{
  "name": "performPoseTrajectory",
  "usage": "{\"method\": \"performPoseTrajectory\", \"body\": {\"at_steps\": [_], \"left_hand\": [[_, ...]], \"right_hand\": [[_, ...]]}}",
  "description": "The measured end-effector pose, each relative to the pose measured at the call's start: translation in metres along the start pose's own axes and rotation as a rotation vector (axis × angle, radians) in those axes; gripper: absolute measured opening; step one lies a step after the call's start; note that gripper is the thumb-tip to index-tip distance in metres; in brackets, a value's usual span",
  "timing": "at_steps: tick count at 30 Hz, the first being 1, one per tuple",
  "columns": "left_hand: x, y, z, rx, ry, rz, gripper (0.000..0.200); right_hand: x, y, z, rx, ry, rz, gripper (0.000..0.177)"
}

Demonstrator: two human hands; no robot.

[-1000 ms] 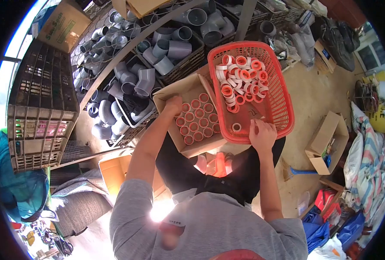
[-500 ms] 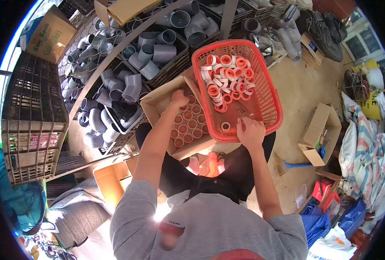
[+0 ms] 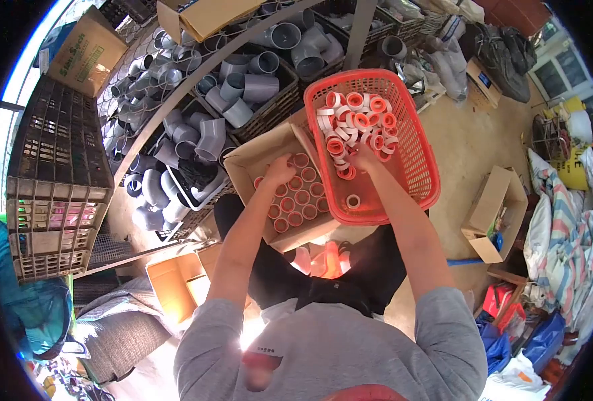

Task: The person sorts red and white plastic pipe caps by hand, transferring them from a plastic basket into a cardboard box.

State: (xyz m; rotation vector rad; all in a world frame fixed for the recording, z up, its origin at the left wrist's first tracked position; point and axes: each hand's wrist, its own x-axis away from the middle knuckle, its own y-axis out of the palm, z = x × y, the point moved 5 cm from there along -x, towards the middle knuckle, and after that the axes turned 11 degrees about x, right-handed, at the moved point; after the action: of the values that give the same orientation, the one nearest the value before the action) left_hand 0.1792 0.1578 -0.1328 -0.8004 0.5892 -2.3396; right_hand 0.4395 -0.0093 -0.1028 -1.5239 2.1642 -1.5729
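Note:
Inside a cardboard box (image 3: 248,157) my left hand (image 3: 282,170) is lowered, its fingers curled beside several upright white rings with orange insides (image 3: 302,197) set in rows. What those fingers hold, if anything, is hidden. To the right, tilted over my lap, is a red plastic basket (image 3: 413,137) with a heap of the same white-and-orange rings (image 3: 360,119). My right hand (image 3: 363,158) reaches to the heap's near edge, fingers bent together among the rings; whatever is in them cannot be made out. A single pale ring (image 3: 353,201) lies apart at the basket's near end.
Crates of grey pipe elbows (image 3: 208,138) stand behind the box. A stacked black crate (image 3: 56,174) rises at the left. An open carton (image 3: 497,214) sits on the floor to the right, near striped sacks (image 3: 550,220). Another carton (image 3: 173,284) is at my left side.
My right hand has moved from the basket's near rim up to the heap of rings. My left hand has shifted slightly toward me inside the box. The view has moved slightly.

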Motion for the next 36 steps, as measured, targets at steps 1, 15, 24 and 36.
{"method": "performPoseTrajectory", "body": {"at_steps": [1,15,24,36], "left_hand": [[0.007,-0.005,0.005,0.065,0.052,0.037,0.053],[0.161,-0.049,0.047,0.497,0.121,0.162,0.045],[0.185,-0.06,0.091,0.769,0.292,0.171,0.045],[0.221,-0.038,0.244,0.682,0.657,0.001,0.06]], "right_hand": [[-0.008,0.011,0.002,0.07,0.005,0.016,0.065],[-0.045,0.069,0.039,-0.208,0.249,0.143,0.039],[0.02,-0.022,0.027,-1.036,0.378,-0.029,0.031],[0.236,-0.068,-0.087,-1.215,-0.215,-0.017,0.03]]}}
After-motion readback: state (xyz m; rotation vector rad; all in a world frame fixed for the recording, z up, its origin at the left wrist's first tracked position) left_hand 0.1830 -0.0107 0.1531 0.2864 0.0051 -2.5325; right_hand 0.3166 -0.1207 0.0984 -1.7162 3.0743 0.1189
